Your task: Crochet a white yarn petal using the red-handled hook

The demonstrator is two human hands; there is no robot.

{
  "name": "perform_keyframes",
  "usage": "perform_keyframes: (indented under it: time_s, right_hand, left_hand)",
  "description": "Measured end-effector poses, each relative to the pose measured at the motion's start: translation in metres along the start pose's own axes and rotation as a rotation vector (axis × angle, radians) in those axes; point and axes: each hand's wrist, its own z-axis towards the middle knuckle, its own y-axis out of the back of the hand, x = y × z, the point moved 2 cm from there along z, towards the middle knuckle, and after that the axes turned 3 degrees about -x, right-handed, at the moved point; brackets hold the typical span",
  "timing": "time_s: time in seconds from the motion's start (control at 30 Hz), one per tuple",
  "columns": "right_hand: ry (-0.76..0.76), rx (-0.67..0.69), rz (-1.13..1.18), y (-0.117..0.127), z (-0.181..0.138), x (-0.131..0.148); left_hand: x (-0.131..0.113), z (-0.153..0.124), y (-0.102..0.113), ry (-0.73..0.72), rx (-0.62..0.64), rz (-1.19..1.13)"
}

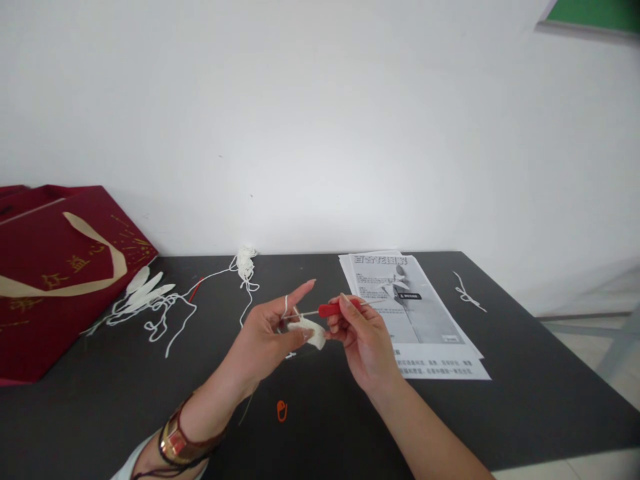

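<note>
My left hand point(270, 337) pinches a small white crocheted piece point(311, 331) between thumb and fingers, with white yarn looped over its raised index finger. My right hand point(363, 333) grips a red-handled crochet hook point(333, 309), whose metal tip points left into the white piece. Both hands hover just above the black table point(525, 400), close together near its middle. A bracelet sits on my left wrist.
Printed instruction sheets point(415, 313) lie right of my hands. A dark red gift bag point(55, 273) lies at the left. White crocheted petals point(145, 287) and loose yarn point(245, 267) spread beside it. An orange stitch marker point(282, 411) lies near the front. A yarn scrap point(467, 293) lies far right.
</note>
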Motion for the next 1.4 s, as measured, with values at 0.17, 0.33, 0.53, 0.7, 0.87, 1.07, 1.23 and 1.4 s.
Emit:
perform_keyframes:
  time_s: [0.17,0.33,0.53,0.7,0.87,1.07,1.23,1.4]
  right_hand:
    - [0.352,0.008,-0.347,0.001,-0.010,0.005]
    - [1.048,0.210,-0.896,-0.004,-0.026,0.009]
    - [1.222,0.380,-0.865,-0.001,-0.026,0.008]
    - [0.594,0.278,-0.381,0.003,-0.010,0.006]
    - [0.160,0.209,-0.039,0.003,0.001,0.005]
    - [0.029,0.247,0.035,0.002,0.004,0.007]
    - [-0.003,0.288,0.056,0.001,0.003,0.007]
    - [0.089,0.295,-0.038,0.003,0.002,0.017]
  left_hand:
    - [0.005,0.004,-0.004,-0.007,-0.107,-0.025]
    - [0.006,0.005,-0.009,0.075,-0.147,-0.365]
    - [-0.002,0.002,-0.002,0.148,-0.046,-0.596]
    - [-0.010,0.002,0.005,0.178,0.086,-0.497]
    - [-0.014,-0.004,0.010,0.201,0.126,-0.274]
    - [-0.017,-0.008,0.010,0.259,0.230,-0.250]
    - [-0.018,-0.014,0.010,0.279,0.277,-0.249]
    - [-0.018,-0.019,0.009,0.288,0.306,-0.247]
